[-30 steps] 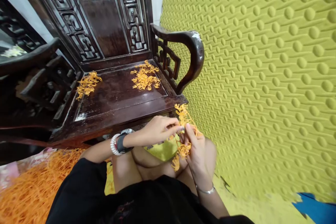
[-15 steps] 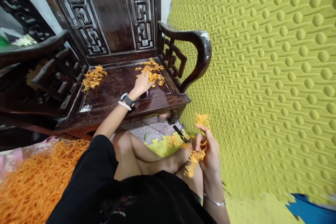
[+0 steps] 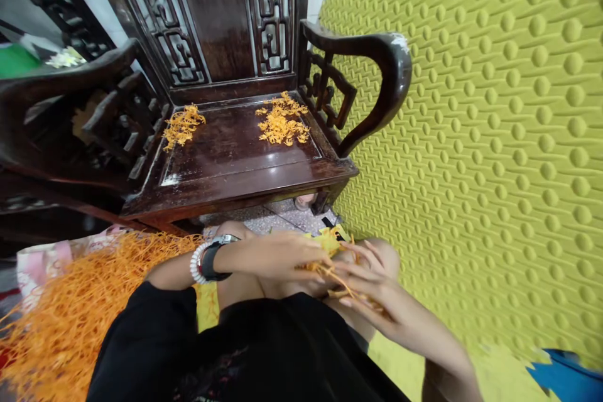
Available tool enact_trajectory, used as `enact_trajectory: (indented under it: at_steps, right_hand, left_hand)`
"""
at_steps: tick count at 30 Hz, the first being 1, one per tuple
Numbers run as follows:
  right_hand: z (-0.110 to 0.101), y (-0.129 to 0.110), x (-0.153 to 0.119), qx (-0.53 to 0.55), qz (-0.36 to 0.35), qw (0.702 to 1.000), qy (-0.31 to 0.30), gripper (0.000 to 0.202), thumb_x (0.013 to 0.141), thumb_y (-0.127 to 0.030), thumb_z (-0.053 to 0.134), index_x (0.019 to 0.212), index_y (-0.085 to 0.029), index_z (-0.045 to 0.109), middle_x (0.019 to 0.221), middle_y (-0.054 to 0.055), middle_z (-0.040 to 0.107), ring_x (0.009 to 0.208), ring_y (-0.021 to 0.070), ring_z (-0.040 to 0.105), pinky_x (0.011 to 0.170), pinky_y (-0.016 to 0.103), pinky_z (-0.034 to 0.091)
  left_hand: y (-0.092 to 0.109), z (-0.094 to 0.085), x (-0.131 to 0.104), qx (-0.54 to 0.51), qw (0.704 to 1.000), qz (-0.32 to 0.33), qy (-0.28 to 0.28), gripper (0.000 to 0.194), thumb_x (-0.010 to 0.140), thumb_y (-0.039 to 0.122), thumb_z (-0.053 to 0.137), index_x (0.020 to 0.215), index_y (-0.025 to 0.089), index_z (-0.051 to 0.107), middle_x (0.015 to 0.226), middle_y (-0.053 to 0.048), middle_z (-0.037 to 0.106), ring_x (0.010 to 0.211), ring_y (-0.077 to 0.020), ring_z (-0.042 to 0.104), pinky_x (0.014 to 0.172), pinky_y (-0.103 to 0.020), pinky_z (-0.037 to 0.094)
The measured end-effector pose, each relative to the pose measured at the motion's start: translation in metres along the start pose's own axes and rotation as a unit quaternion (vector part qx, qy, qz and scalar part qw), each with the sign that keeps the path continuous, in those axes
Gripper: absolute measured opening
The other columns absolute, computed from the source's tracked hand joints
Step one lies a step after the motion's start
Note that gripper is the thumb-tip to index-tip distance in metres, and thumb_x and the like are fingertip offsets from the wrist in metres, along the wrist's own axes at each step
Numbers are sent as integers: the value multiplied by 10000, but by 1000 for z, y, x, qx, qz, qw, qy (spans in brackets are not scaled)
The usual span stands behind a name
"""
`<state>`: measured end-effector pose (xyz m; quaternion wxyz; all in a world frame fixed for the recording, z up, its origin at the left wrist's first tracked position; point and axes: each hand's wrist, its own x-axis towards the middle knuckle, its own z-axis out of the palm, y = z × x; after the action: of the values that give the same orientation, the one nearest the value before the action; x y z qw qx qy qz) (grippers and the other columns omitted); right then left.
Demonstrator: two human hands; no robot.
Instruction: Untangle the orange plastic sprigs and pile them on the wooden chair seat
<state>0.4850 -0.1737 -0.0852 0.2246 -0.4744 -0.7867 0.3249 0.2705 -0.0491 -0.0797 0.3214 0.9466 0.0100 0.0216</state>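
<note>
Over my lap, my left hand (image 3: 277,255) and my right hand (image 3: 372,286) meet on a tangle of thin orange strands (image 3: 336,276); both hands pinch it. A watch and a white bead bracelet sit on my left wrist. In front stands a dark carved wooden chair (image 3: 235,169). On its seat lie two small orange piles, one at the right back (image 3: 281,125) and one at the left back (image 3: 183,125).
A big heap of orange strands (image 3: 75,308) lies on the floor at my left. A yellow-green bumpy foam mat (image 3: 494,138) stands as a wall on the right. A blue piece (image 3: 565,377) shows at the lower right corner. Tiled floor shows under the chair.
My left hand reached to the right pile on the chair seat, then came back to my lap and rejoined my right hand on the strands. The view has shifted a little.
</note>
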Motion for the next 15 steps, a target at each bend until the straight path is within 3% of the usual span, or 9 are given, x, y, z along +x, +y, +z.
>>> enact_trajectory:
  at_steps: [2,3,5,7,11,15]
  right_hand:
    - [1,3,2,-14,10,999,34,295,823,-357,696,1111,-297,715,1168,72,691,1318,333,436,1090,594,294]
    - [2,5,6,7,13,998,66,329,798,-378,719,1111,-280,712,1174,81,687,1281,335,474,1071,583,327]
    - [3,5,20,78,31,988,133,284,781,-393,727,1014,-231,722,1054,80,715,1070,284,615,954,475,469]
    - [2,3,40,155,58,976,144,204,776,-382,724,859,-197,704,856,44,710,818,204,653,765,337,533]
    - [-6,-5,73,277,90,957,15,276,760,-437,712,708,-173,650,609,-25,581,548,105,517,500,211,431]
    - [-14,-24,79,290,105,945,-107,326,819,-466,642,673,-175,650,490,-58,473,423,67,381,392,186,308]
  left_hand:
    - [1,3,-8,34,996,-66,49,370,1004,438,343,1051,176,599,950,-60,615,815,-160,582,721,-273,451]
    - [2,4,-10,49,992,-87,74,380,1009,428,326,1038,169,602,954,-66,593,805,-158,572,720,-277,452]
    - [3,5,-12,69,986,-95,122,366,1014,396,316,1061,174,604,1044,-84,558,865,-163,566,765,-288,463]
    - [5,6,-12,89,979,-91,160,335,1015,367,319,1107,181,582,1141,-101,533,957,-182,559,815,-304,469]
    - [12,2,-20,124,969,-142,160,301,1014,376,318,1095,161,513,1009,-78,600,861,-185,586,753,-305,480]
    - [22,-2,-38,163,962,-187,119,376,1003,466,321,990,162,542,870,-42,642,705,-168,602,591,-282,440]
